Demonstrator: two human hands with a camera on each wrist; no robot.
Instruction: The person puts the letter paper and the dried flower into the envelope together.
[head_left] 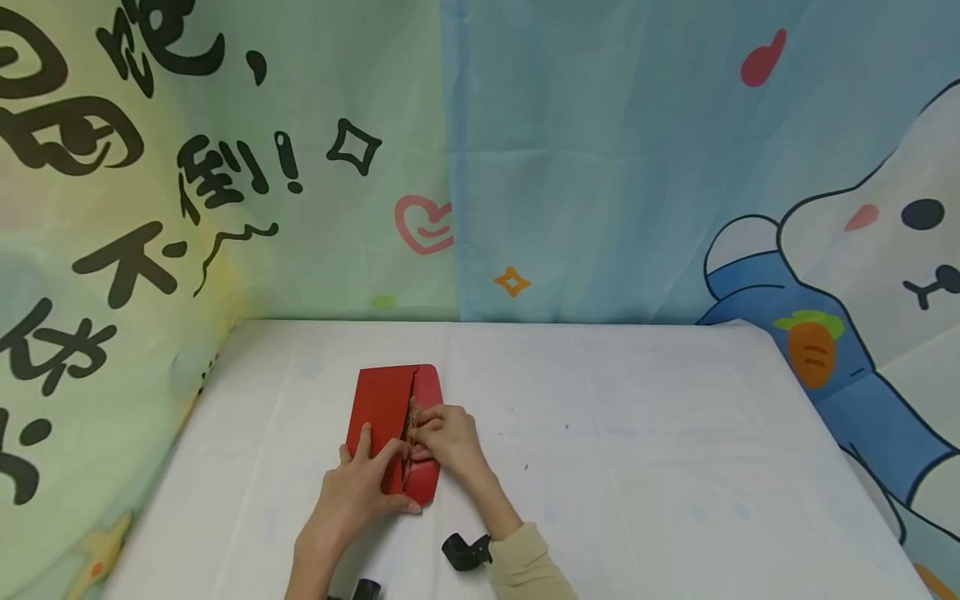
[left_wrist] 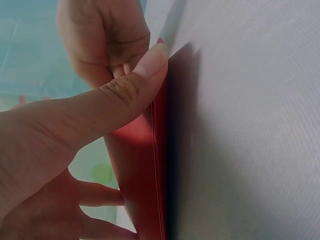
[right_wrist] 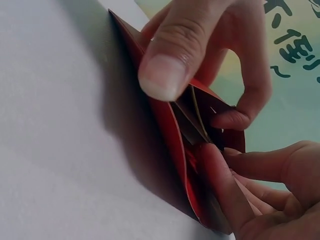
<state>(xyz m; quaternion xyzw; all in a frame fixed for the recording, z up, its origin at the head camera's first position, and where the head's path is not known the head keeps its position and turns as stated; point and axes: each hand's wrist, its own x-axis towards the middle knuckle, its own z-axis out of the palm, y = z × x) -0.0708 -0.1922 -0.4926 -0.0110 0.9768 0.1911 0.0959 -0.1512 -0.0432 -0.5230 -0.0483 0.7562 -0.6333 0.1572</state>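
Note:
A red envelope [head_left: 378,400] lies on the white table, its flap side turned right and its long mouth parted. My left hand [head_left: 356,492] holds it down: the thumb hooks over the near edge while the other fingers spread across the face. From the mouth a brownish slip of paper [head_left: 412,410] shows, and my right hand [head_left: 450,442] pinches at it with thumb and fingertips. The right wrist view looks into the opening, where paper [right_wrist: 186,124] sits between the red walls; my right hand [right_wrist: 280,185] reaches in at lower right. Its fingertips partly hide the paper.
The white tabletop [head_left: 637,450] stretches out right of the envelope. Black wrist-worn devices [head_left: 465,552] sit at both wrists. A printed curtain [head_left: 570,167] hangs behind the table's far edge and down the left side.

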